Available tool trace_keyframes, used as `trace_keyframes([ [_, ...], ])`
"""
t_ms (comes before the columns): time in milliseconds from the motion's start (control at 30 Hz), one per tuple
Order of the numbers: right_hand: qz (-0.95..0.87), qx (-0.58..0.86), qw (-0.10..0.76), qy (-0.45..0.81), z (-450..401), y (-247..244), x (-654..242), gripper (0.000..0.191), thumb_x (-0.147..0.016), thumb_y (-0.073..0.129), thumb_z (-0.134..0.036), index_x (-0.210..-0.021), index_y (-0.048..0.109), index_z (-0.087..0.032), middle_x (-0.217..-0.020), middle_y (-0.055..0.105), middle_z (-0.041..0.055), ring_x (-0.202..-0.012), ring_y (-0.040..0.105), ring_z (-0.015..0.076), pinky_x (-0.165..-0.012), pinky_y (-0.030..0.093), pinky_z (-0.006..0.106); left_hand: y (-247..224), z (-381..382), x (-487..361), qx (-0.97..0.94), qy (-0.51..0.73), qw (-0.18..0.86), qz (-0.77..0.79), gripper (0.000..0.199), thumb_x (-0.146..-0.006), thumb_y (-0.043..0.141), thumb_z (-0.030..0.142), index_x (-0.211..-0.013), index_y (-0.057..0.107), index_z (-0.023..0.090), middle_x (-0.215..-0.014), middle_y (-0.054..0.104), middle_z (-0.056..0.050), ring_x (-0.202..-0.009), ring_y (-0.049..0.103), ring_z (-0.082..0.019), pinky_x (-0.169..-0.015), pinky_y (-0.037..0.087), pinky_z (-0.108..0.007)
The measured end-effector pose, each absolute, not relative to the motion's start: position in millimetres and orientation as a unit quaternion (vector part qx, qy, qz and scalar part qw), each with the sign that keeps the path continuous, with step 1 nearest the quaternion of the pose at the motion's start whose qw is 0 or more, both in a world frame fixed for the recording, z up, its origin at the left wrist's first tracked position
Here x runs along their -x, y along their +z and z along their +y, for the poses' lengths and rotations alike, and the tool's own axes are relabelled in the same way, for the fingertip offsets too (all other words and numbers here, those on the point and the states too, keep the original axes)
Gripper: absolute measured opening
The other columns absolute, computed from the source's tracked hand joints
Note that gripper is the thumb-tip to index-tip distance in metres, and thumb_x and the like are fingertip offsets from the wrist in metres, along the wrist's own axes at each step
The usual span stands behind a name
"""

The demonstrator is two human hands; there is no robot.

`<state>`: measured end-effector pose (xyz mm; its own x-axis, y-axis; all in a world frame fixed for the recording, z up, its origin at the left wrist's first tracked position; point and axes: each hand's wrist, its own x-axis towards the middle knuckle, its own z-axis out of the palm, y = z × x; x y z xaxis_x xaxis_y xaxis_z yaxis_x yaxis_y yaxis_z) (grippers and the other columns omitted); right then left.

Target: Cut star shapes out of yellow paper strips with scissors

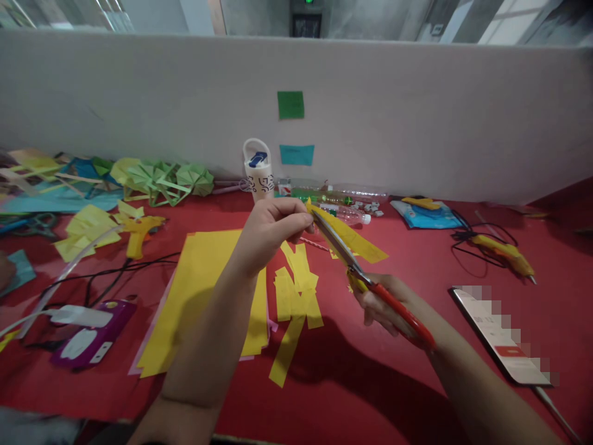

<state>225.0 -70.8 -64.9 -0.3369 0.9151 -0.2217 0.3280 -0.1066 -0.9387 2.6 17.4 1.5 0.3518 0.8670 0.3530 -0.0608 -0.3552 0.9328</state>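
My left hand (280,228) pinches the narrow tip of a yellow paper piece (354,238) above the table's middle. Closed around red-handled scissors (398,309) is my right hand (382,306), lower and to the right. The blades point up and left along the yellow piece, close to my left fingertips; whether they are parted is hard to tell. Cut yellow strips (296,290) lie loosely overlapping below the hands. Large yellow sheets (208,266) are stacked over pink ones on the left, partly hidden by my left forearm.
A white cup (260,179) and plastic bottles (343,198) stand or lie by the partition. Glue guns lie left (138,235) and right (504,253) with cables. A phone (504,340) is at right, a purple power strip (92,334) at left. Another person's hand (5,272) shows at the left edge.
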Motion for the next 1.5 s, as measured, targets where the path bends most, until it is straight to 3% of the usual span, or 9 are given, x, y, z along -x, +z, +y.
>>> trace_keyframes([
  [100, -0.623, 0.496, 0.283, 0.535, -70.7, -62.8, -224.0, 0.047, -0.083, 0.058, -0.062, -0.067, 0.040, -0.022, -0.052, 0.035, -0.0098, -0.035, 0.034, 0.0040, -0.043, 0.045, 0.022, 1.3, 17.6, -2.2, -0.665, 0.482, 0.484, 0.302, 0.017, -0.071, 0.061, 0.021, -0.054, 0.064, 0.017, -0.047, 0.051, 0.003, -0.047, 0.045, -0.007, -0.047, 0.038, -0.021],
  [367, -0.612, 0.490, 0.283, 0.552, -70.7, -60.2, -223.5, 0.054, -0.078, 0.058, -0.072, -0.068, 0.041, -0.022, -0.055, 0.036, -0.0078, -0.037, 0.039, 0.0060, -0.036, 0.037, 0.021, -0.3, 19.4, -1.3, -0.662, 0.481, 0.488, 0.303, 0.017, -0.071, 0.063, 0.022, -0.055, 0.065, 0.018, -0.048, 0.052, 0.002, -0.047, 0.046, -0.008, -0.047, 0.039, -0.022],
  [567, -0.615, 0.489, 0.285, 0.549, -71.1, -61.2, -224.0, 0.055, -0.079, 0.058, -0.073, -0.068, 0.040, -0.022, -0.055, 0.035, -0.0084, -0.037, 0.037, 0.0053, -0.040, 0.042, 0.023, 1.1, 18.2, -2.1, -0.664, 0.478, 0.483, 0.312, 0.017, -0.070, 0.062, 0.023, -0.054, 0.064, 0.018, -0.048, 0.051, 0.002, -0.047, 0.045, -0.008, -0.047, 0.039, -0.022],
  [1000, -0.624, 0.493, 0.288, 0.534, -72.9, -57.8, -222.8, 0.055, -0.081, 0.056, -0.073, -0.069, 0.042, -0.021, -0.055, 0.041, -0.0072, -0.037, 0.035, 0.0043, -0.039, 0.038, 0.021, 4.2, 16.2, -3.7, -0.672, 0.518, 0.433, 0.304, 0.012, -0.067, 0.063, 0.021, -0.057, 0.057, 0.018, -0.053, 0.049, 0.003, -0.050, 0.042, -0.008, -0.048, 0.035, -0.023],
  [1233, -0.609, 0.472, 0.297, 0.564, -75.0, -57.9, -220.3, 0.056, -0.080, 0.057, -0.073, -0.069, 0.038, -0.022, -0.054, 0.043, -0.0069, -0.036, 0.032, 0.0035, -0.034, 0.023, 0.019, -1.5, 16.7, -7.3, -0.655, 0.527, 0.457, 0.290, 0.012, -0.066, 0.064, 0.023, -0.057, 0.057, 0.019, -0.055, 0.048, 0.003, -0.052, 0.043, -0.008, -0.047, 0.037, -0.023],
  [1500, -0.643, 0.451, 0.305, 0.539, -74.6, -60.8, -219.1, 0.054, -0.083, 0.054, -0.072, -0.070, 0.039, -0.022, -0.057, 0.046, -0.0053, -0.040, 0.033, 0.0049, -0.035, 0.024, 0.020, -0.6, 16.7, -5.8, -0.656, 0.515, 0.478, 0.276, 0.012, -0.067, 0.065, 0.021, -0.057, 0.058, 0.018, -0.053, 0.050, 0.003, -0.051, 0.045, -0.008, -0.048, 0.038, -0.023],
])
